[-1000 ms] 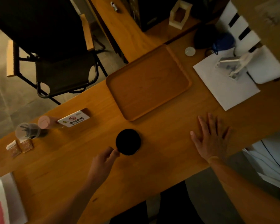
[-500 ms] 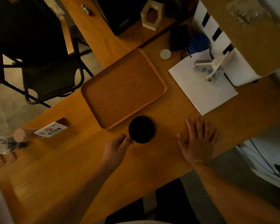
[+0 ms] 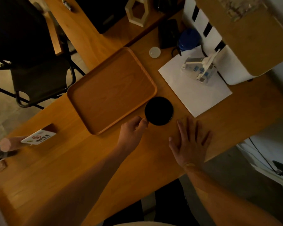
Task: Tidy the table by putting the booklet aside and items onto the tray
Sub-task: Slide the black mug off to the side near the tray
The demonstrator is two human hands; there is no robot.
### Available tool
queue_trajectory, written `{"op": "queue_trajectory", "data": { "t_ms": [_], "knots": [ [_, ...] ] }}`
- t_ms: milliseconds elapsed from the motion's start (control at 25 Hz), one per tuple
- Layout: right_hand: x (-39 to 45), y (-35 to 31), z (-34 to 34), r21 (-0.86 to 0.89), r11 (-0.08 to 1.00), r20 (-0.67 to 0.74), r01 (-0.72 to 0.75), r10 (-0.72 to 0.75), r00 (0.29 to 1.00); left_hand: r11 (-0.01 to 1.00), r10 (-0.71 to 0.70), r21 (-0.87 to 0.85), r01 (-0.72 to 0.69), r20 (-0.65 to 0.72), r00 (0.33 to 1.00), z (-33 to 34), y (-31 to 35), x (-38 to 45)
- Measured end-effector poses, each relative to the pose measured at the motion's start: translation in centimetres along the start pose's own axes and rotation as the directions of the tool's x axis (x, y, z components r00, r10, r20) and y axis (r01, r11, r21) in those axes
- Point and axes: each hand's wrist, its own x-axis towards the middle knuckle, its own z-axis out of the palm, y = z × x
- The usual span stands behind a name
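Head view, left hand seemingly pinching black cup

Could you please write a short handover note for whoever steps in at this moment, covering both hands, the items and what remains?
Left hand: pinching the black cup at its near-left side, cup just beside the near-right corner of the tray.
Right hand: flat on the table, fingers spread, holding nothing.
Done: nothing sits on the tray.
Left: set the cup on the tray. A small sign card lies far left; white paper with a small white gadget on it lies to the right. I cannot make out a booklet for certain.
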Motion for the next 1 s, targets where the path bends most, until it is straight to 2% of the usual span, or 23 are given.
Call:
{"op": "queue_trajectory", "data": {
  "t_ms": [200, 840, 1000],
  "knots": [
    [0.1, 0.1, 0.2, -0.001, 1.000, -0.007, -0.003, 0.003, 1.000, 0.999, 0.023, 0.027, -0.021, -0.049, 0.999, 0.8, 0.9, 1.3],
    [0.0, 0.0, 0.3, -0.038, 0.999, 0.002, 0.000, 0.000, 1.000, 0.995, 0.090, 0.040, -0.087, -0.063, 0.994, 1.5, 0.5, 2.0],
    [0.1, -0.1, -0.2, -0.068, 0.998, 0.044, -0.003, 0.006, 0.999, 0.999, 0.036, 0.006, -0.035, -0.081, 0.996, 1.2, -0.1, 0.6]
  ]
}}
